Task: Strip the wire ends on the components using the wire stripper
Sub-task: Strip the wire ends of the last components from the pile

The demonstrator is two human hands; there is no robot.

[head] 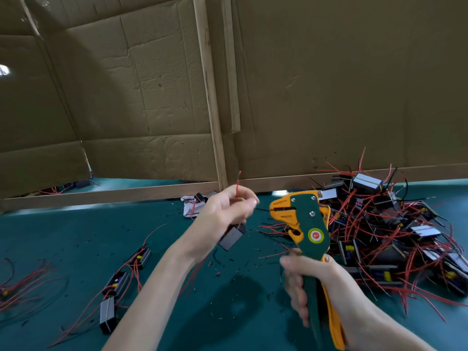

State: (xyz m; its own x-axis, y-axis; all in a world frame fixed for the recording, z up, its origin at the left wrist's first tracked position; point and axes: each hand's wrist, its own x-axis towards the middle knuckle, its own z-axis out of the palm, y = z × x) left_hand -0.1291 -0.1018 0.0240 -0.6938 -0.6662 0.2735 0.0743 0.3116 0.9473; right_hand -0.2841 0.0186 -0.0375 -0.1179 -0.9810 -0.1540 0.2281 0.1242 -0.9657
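Note:
My left hand is raised above the green table and pinches a red wire that sticks up from my fingers. A small black box component hangs below that hand. My right hand grips the handles of a green and orange wire stripper. The stripper's orange jaws point left toward my left hand and stop a short gap from my fingertips. No wire lies between the jaws.
A big heap of black components with red and black wires fills the right side. Several components lie spread at the left. Small bits of insulation dot the green table. Cardboard walls and a wooden rail close the back.

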